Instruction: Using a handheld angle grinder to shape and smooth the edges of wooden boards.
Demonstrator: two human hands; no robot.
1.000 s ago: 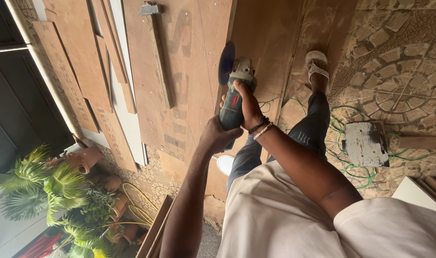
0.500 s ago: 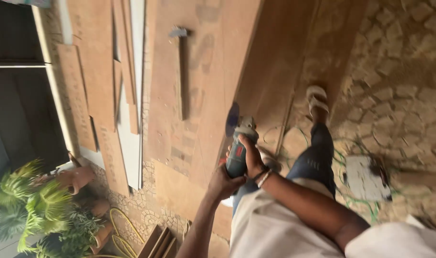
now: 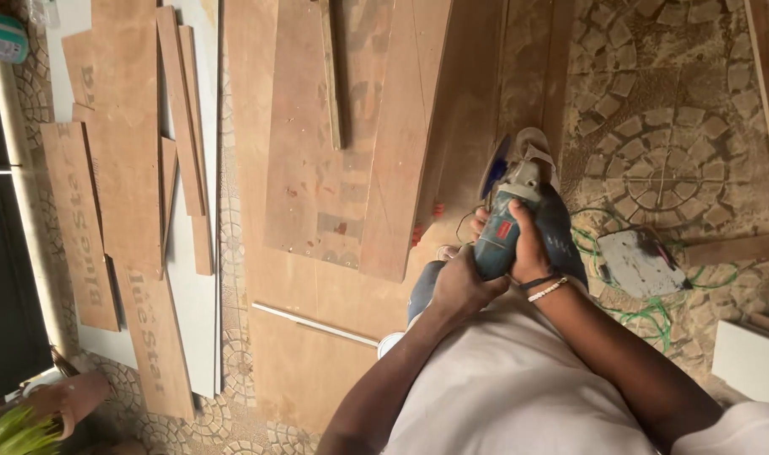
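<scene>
The only containers I could see were a terracotta pot [image 3: 69, 396] at the bottom left with green leaves [image 3: 10, 430] poking up beside it, though whether they grew from it I couldn't tell, and a teal box [image 3: 1, 35] at the top left corner, its contents hidden.

The angle grinder [image 3: 507, 223] sat between both hands, over the person's jeans and above the edge of a plywood sheet [image 3: 317, 168]. The right hand [image 3: 532, 248] was wrapped tight round its body, and the left hand [image 3: 460, 286] was closed on its rear end.

Compared with half a second before, the view had swung: the grinder and hands appeared further right, more of the loose boards [image 3: 123, 168] came into sight on the left, and most of the plant had slipped out of the picture. The grip on the grinder had stayed the same.
</scene>
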